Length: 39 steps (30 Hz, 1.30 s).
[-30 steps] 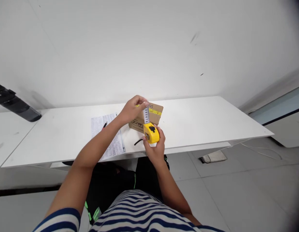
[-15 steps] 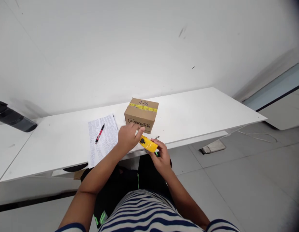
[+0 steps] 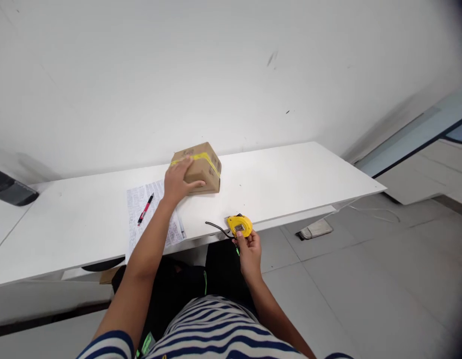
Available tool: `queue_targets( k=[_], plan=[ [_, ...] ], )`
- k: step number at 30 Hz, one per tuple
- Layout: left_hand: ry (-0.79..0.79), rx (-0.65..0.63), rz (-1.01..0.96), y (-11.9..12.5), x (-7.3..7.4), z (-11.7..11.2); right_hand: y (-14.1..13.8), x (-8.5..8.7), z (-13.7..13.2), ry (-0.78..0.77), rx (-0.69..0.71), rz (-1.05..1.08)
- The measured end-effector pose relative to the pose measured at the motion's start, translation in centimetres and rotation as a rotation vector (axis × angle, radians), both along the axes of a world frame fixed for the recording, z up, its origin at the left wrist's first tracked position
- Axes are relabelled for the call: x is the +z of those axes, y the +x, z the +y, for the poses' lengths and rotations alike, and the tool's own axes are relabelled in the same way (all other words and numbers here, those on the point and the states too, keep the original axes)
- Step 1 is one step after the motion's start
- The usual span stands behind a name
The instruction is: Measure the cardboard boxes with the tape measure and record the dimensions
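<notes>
My left hand (image 3: 177,182) grips a brown cardboard box (image 3: 201,172), with its fingers over the top and the thumb along the near side. Yellow tape runs across the box's top and down its right end. In my right hand (image 3: 250,252) is a yellow tape measure (image 3: 241,224), pinched between thumb and fingers at the table's front edge. A black wrist strap (image 3: 218,228) trails from it to the left. I cannot make out any blade drawn out of its case.
Under my left forearm lies a handwritten sheet (image 3: 135,209) with a red and black pen (image 3: 145,209) on it. A dark cylindrical object (image 3: 12,187) stands at the far left. The white table (image 3: 275,184) backs onto a wall.
My left hand has left the tape measure and taken hold of the box, which has turned and shifted left. My right hand has turned the tape measure, and its strap now hangs leftward.
</notes>
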<state>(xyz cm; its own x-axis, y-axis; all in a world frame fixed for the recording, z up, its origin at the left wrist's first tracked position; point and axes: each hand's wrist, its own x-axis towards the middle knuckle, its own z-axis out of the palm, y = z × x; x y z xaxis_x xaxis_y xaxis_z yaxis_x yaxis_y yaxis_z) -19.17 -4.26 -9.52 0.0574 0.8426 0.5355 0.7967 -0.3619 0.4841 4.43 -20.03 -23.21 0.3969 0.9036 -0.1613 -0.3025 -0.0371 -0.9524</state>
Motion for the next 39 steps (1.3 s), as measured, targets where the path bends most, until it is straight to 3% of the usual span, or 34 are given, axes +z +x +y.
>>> queue_targets(
  k=[3,6,9,12,15,18,20,22,25,27,30,35,39],
  plan=[
    [0.028,0.177,-0.377,-3.0,-1.1,-0.1,0.8,-0.5,0.5,0.01,-0.012,-0.022],
    [-0.045,0.205,-0.686,-3.7,-2.9,-0.6,0.9,-0.2,1.0,0.042,-0.01,-0.048],
    [-0.16,0.109,-0.752,-2.2,-4.7,-1.6,0.4,1.0,1.9,0.112,-0.01,-0.087],
    [-0.245,0.036,-0.63,0.1,-5.3,-3.5,0.0,2.8,3.1,0.184,-0.031,-0.117],
    [-0.1,0.044,-0.423,2.1,-3.8,-6.2,0.1,4.8,4.5,0.26,-0.052,-0.115],
    [0.038,0.031,-0.264,3.5,-0.6,-9.1,0.6,6.6,5.3,0.375,0.034,-0.104],
    [-0.103,-0.032,-0.243,4.2,1.6,-10.5,0.7,7.6,5.2,0.458,0.13,-0.13],
    [-0.354,-0.156,-0.309,4.7,3.3,-11.3,0.6,8.4,4.8,0.515,0.229,-0.173],
    [-0.631,-0.363,-0.505,5.2,4.4,-11.6,0.4,9.1,3.8,0.552,0.327,-0.225],
    [-0.698,-0.435,-0.609,5.3,4.4,-11.2,0.6,9.5,3.7,0.556,0.364,-0.246],
    [-0.712,-0.429,-0.684,4.1,4.5,-9.6,2.1,10.1,5.1,0.566,0.333,-0.265],
    [-0.555,-0.19,-0.869,-1.9,5.6,-3.5,6.9,11.0,11.6,0.588,0.028,-0.197],
    [-0.664,-0.032,-0.885,-5.7,6.0,1.1,9.4,10.6,16.0,0.547,-0.009,-0.201]
  ],
)
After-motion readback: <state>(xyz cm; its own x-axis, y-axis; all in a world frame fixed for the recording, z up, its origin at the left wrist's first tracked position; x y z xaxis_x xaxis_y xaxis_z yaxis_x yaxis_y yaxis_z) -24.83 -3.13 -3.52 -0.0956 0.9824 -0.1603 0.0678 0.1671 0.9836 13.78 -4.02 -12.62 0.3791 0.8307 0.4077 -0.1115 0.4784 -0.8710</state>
